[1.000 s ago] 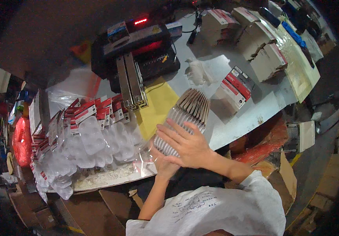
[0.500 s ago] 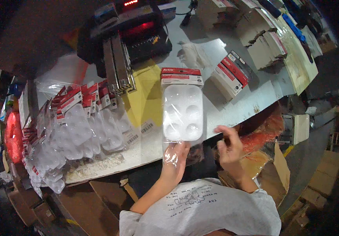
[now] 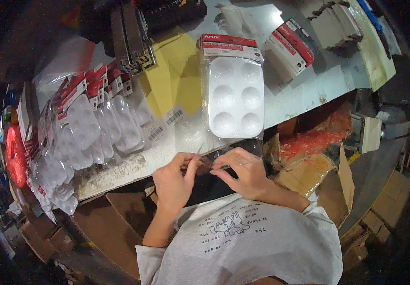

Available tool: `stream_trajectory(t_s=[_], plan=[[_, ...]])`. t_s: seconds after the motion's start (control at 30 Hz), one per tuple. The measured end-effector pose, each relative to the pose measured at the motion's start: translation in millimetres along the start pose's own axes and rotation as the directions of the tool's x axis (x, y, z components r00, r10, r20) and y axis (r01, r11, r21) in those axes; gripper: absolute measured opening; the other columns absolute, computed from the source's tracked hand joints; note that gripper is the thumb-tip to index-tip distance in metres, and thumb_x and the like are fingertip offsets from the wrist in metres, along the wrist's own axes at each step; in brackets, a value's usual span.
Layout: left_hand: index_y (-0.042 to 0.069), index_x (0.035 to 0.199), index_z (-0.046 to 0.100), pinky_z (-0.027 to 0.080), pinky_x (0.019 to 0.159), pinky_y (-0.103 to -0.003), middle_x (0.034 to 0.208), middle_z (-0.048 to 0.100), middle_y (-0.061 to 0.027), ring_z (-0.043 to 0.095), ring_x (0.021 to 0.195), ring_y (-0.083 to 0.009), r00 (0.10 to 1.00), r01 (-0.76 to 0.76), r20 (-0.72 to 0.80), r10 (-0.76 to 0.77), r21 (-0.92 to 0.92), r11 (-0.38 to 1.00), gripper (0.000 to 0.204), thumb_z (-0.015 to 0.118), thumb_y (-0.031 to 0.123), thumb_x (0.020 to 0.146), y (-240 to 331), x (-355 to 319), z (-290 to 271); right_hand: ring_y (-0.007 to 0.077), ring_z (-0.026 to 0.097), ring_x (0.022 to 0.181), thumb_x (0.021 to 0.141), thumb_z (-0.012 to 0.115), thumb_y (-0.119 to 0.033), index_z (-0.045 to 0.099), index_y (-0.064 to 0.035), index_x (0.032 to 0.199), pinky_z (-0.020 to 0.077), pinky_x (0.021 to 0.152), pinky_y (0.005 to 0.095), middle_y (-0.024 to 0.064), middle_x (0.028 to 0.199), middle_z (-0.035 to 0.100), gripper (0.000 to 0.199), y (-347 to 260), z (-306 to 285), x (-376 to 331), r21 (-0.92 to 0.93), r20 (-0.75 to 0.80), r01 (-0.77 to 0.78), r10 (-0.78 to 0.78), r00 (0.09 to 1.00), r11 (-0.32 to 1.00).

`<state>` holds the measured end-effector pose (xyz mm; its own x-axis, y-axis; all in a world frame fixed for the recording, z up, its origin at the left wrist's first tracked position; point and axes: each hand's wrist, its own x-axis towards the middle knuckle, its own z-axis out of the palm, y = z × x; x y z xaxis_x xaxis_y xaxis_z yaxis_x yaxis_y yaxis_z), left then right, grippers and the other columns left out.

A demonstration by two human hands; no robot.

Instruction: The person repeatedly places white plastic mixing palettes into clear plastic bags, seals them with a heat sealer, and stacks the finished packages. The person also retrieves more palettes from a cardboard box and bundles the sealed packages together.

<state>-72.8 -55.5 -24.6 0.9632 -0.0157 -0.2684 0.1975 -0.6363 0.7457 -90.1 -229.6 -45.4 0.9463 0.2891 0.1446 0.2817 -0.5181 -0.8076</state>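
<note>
A white plastic paint palette (image 3: 236,102) with round wells lies in a clear bag under a red and white header card (image 3: 231,46), at the table's front edge. The clear bag's loose lower end (image 3: 257,148) hangs past that edge toward me. My left hand (image 3: 174,180) is closed, thumb against fingers, pinching the thin plastic near the bag's lower left corner. Close beside it, my right hand (image 3: 243,172) pinches the same plastic between thumb and fingertips. Exactly which fold each holds is hard to make out.
Many bagged palettes with red cards (image 3: 88,123) are heaped on the left. A yellow sheet (image 3: 176,71) lies beside a metal-armed machine (image 3: 129,38). Header cards (image 3: 290,50) are stacked to the right, grey card stacks (image 3: 333,26) farther back. Cardboard boxes (image 3: 309,175) stand below the table.
My left hand has come out from under the bagged palette and moved left. My right hand has moved in to the bag's lower end; both now pinch plastic. The view has shifted nearer.
</note>
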Motion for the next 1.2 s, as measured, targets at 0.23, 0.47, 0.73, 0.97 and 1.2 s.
stream_trajectory(t_s=[0.23, 0.47, 0.73, 0.97, 1.2], plan=[[-0.001, 0.082, 0.066, 0.050, 0.058, -0.024, 0.069, 0.067, -0.0086, 0.065, 0.063, -0.0128, 0.964, 0.142, 0.222, -0.146, 0.032, 0.989, 0.015, 0.064, 0.014, 0.080, -1, 3, -19, 0.0185, 0.061, 0.070, 0.066, 0.074, -0.006, 0.057, -0.0047, 0.093, 0.0493, 0.059, 0.0281, 0.0017, 0.075, 0.064, 0.032, -7, 15, 13, 0.011, -0.018, 0.035, -0.035, 0.999, 0.999], [-0.001, 0.078, 0.064, 0.049, 0.057, -0.027, 0.067, 0.066, -0.0115, 0.065, 0.059, -0.0200, 0.975, 0.153, 0.164, -0.153, 0.014, 0.988, 0.023, 0.061, 0.022, 0.082, 5, 5, -16, 0.0171, 0.061, 0.066, 0.063, 0.071, 0.003, 0.055, -0.0023, 0.097, 0.0498, 0.057, 0.0265, 0.0026, 0.078, 0.063, 0.038, -8, 23, 13, 0.130, -0.057, 0.038, -0.030, 0.998, 0.991], [-0.004, 0.079, 0.060, 0.048, 0.060, -0.021, 0.070, 0.066, -0.0083, 0.062, 0.065, -0.0093, 0.950, 0.269, 0.193, -0.244, -0.114, 0.956, 0.014, 0.061, 0.009, 0.083, 7, 9, -11, 0.0171, 0.055, 0.056, 0.067, 0.067, -0.001, 0.055, -0.0067, 0.090, 0.0473, 0.054, 0.0272, 0.0037, 0.070, 0.057, 0.027, 27, 1, -52, -0.040, 0.161, 0.161, -0.152, 0.975, 0.986], [-0.001, 0.092, 0.060, 0.045, 0.054, -0.020, 0.078, 0.066, -0.0069, 0.060, 0.064, -0.0099, 0.980, 0.135, 0.179, -0.084, -0.295, 0.946, 0.017, 0.067, 0.000, 0.076, -14, 3, -29, 0.0321, 0.056, 0.078, 0.077, 0.055, -0.013, 0.058, -0.0045, 0.090, 0.0462, 0.065, 0.0431, 0.0155, 0.079, 0.058, 0.016, 195, -165, -128, -0.821, -0.313, -0.542, 0.651, 0.692, 0.180], [0.056, 0.109, 0.053, 0.040, 0.065, -0.026, 0.101, 0.051, 0.0041, 0.044, 0.079, -0.0126, 0.342, -0.770, 0.292, 0.893, 0.632, 0.088, 0.061, 0.073, 0.013, 0.070, -16, 10, -23, 0.0174, 0.056, 0.079, 0.071, 0.061, -0.010, 0.063, -0.0097, 0.091, 0.0438, 0.067, 0.0308, 0.0047, 0.088, 0.058, 0.019, 101, -127, -50, -0.622, 0.150, 0.274, -0.232, 0.961, 0.734]])
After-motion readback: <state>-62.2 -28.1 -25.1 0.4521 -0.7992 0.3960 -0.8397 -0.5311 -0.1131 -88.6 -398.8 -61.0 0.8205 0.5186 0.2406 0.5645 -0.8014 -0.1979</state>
